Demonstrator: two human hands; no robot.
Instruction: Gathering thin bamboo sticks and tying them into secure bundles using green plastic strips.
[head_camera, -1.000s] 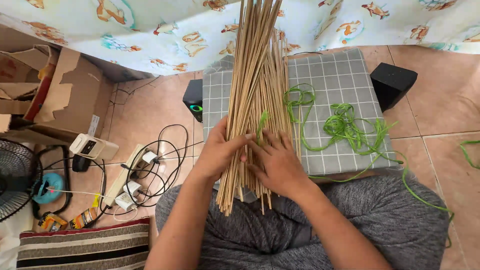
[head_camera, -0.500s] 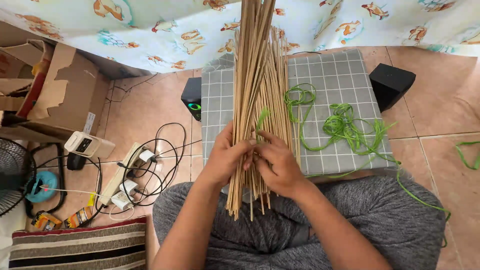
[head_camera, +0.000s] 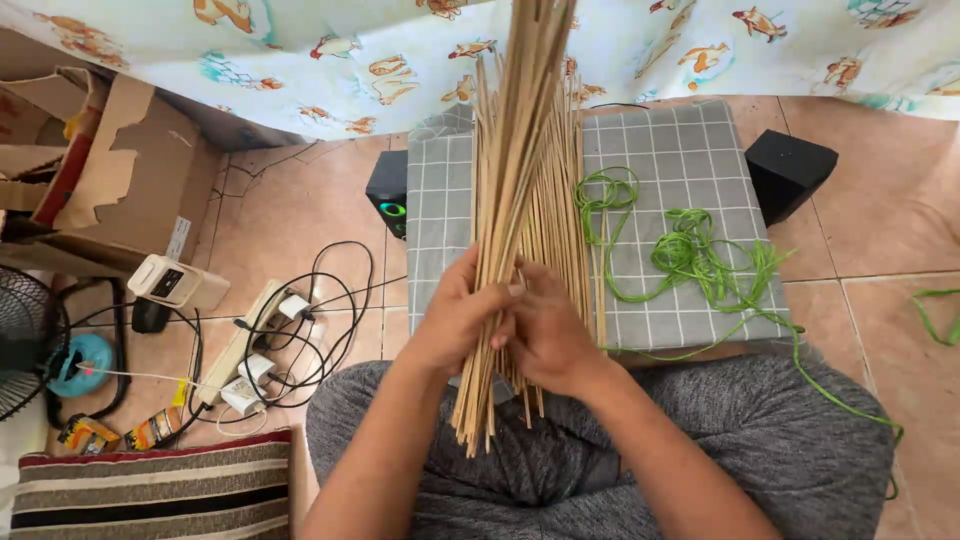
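A thick bundle of long thin bamboo sticks stands nearly upright over my lap, its lower ends hanging near my knees. My left hand wraps around the bundle from the left, and my right hand closes on it from the right. More sticks lie flat behind, on a grey checked cushion. A tangle of green plastic string rests on the cushion to the right of my hands, one strand trailing down over my grey trousers.
Two black speakers flank the cushion. On the tiled floor at left are a power strip with tangled cables, a cardboard box, a fan and a striped pillow. A patterned cloth hangs behind.
Both hands have gathered the sticks into a tighter bundle and lifted it off the cushion, tilting it more upright toward me.
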